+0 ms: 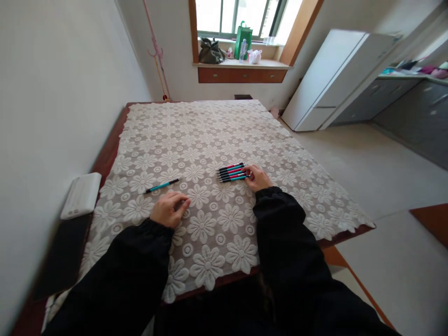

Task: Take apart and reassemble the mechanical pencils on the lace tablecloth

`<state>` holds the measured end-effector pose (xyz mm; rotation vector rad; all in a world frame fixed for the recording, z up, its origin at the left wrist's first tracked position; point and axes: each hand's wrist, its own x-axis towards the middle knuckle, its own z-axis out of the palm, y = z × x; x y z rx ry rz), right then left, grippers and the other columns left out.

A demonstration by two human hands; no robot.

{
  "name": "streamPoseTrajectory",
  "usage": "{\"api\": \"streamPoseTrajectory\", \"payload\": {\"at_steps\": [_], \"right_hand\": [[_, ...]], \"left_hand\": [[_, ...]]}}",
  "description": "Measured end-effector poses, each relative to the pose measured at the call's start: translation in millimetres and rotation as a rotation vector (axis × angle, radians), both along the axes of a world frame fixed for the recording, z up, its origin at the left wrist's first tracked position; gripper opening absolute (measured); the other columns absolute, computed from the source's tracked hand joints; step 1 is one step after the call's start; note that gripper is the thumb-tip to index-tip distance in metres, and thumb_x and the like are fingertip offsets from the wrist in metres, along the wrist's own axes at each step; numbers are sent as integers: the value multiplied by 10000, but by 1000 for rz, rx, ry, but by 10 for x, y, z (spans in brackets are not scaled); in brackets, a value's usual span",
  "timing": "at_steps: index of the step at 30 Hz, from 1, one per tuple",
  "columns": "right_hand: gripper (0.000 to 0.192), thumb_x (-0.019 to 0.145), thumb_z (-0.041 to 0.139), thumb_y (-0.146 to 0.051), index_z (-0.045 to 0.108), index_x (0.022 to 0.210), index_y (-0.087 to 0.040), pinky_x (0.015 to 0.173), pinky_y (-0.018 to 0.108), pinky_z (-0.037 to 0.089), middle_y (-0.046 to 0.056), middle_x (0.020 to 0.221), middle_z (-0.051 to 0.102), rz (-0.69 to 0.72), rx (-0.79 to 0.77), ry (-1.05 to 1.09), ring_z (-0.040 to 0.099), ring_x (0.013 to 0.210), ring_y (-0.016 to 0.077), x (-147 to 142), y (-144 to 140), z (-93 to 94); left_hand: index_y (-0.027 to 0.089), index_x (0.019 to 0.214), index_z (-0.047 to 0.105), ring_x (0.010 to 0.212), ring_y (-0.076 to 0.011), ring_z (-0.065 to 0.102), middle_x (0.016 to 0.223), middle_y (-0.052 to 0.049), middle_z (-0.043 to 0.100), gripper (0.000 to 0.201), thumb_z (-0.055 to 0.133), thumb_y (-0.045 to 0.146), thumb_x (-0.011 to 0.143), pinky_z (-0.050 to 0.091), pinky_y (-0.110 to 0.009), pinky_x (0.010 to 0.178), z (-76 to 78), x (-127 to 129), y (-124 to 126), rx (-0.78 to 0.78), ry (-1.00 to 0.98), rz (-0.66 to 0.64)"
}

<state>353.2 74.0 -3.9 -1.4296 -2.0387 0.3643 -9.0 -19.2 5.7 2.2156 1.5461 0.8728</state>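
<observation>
Several slim pens (231, 172), some red and black, others teal and black, lie side by side in a row on the flowered lace tablecloth (210, 270). My right hand (258, 178) is at their right end, its thumb and fingers closed around the end of the pen nearest me. A single teal and black pen (162, 185) lies apart on the left, slightly slanted. Just below it, my left hand (170, 209) rests on the cloth with curled fingers, thumb close to the forefinger and nothing visible between them. It does not touch the lone pen.
At the table's left edge sit a white box-like device (81, 195) and a dark flat panel (63, 254), beside the wall. Beyond the table, a window sill holds a green bag (242, 41) and a dark bag (211, 51). A white fridge (336, 79) stands at the right.
</observation>
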Motion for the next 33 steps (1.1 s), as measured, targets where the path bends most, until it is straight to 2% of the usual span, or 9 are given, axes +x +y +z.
{"api": "streamPoseTrajectory", "payload": {"at_steps": [4,6,10,13,16,20,25,30,33], "right_hand": [[396,651,495,-21,677,953,-201,697,319,465,48,865,583,-162,97,-7,563,773,214,-47,0,-56],[398,668,517,-36,693,980,-210,786,344,489,64,923,599,-137,152,-28,576,881,240,-85,-19,-53],[301,784,629,-153,729,1053,-246,976,419,468,80,1080,626,19,237,-101,547,1054,280,-155,-60,-18],[188,825,695,-241,754,1002,-270,1010,465,447,74,1121,633,45,234,-147,538,1092,293,-178,-59,-10],[189,832,727,-250,765,1014,-285,1016,476,441,70,1140,641,44,225,-174,525,1137,300,-174,-34,-24],[259,875,712,-246,763,1118,-319,1023,459,431,56,1209,648,93,214,-232,514,1174,289,-153,3,-61],[214,922,680,-261,781,1081,-362,1028,430,429,27,1204,663,114,234,-261,531,1154,262,-137,26,-99],[190,916,687,-266,793,1044,-358,1005,407,464,30,1121,683,92,232,-294,549,1101,249,-170,36,-86],[249,891,698,-242,774,1109,-336,984,410,491,43,1100,683,105,227,-288,557,1079,254,-188,40,-72]], "left_hand": [[215,862,725,957,-213,676,962,-44,751,262,568,416,921,515,-326,858,17,-12,46,-6,-53,51],[215,861,723,964,-214,672,965,-43,752,259,569,414,920,516,-327,867,22,-26,62,15,-46,65],[224,894,725,998,-224,659,976,-41,753,236,562,392,924,507,-347,925,79,-93,78,116,-28,125],[228,961,727,1044,-250,638,1022,-51,744,204,570,348,908,489,-389,979,153,-177,93,182,27,198],[220,1041,712,1110,-286,606,1101,-75,719,225,583,310,881,462,-435,1028,182,-253,121,212,84,260],[208,1087,689,1147,-293,594,1161,-87,699,256,587,304,873,440,-440,1060,102,-317,176,201,108,248],[200,1226,659,1219,-309,560,1276,-94,666,379,562,290,871,415,-454,1095,-34,-393,237,183,185,266],[181,1291,637,1241,-329,548,1326,-114,649,434,529,295,886,424,-477,1077,-75,-432,268,149,235,300],[191,1277,648,1196,-345,565,1313,-113,656,433,541,301,872,436,-499,1043,-85,-434,281,110,268,333]]}}
